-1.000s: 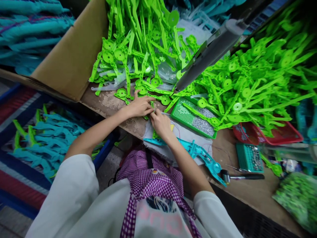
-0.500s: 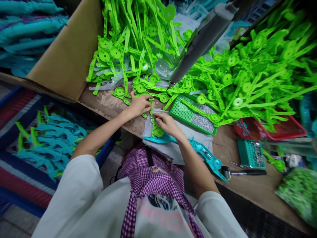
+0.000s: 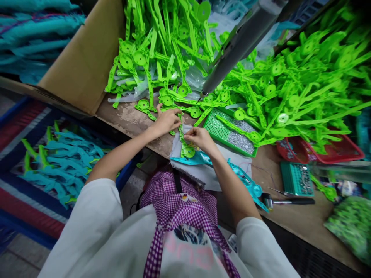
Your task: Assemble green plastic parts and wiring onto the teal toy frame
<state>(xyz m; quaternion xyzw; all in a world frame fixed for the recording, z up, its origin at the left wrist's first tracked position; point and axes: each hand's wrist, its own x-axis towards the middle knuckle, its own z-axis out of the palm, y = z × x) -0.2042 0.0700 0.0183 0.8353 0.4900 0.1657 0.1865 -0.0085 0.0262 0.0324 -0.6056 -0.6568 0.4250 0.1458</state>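
Scuffed brown workbench [image 3: 304,223], green heaps [image 3: 315,79] behind, slim green part [image 3: 181,135] at right hand [image 3: 201,139]

On the right of the desk [image 3: 304,227], a clear bag [image 3: 350,227] of small green pieces sits near the edge, a black-handled hammer [image 3: 292,201] lies just in front of a teal box [image 3: 288,179] of small metal parts, and a red basket [image 3: 348,156] stands beyond. On the left, a cardboard panel [image 3: 84,61] rises beside stacked teal pieces [image 3: 34,42], above a blue crate [image 3: 31,227] with a striped lining [image 3: 26,204] and teal and green parts [image 3: 66,158] inside.
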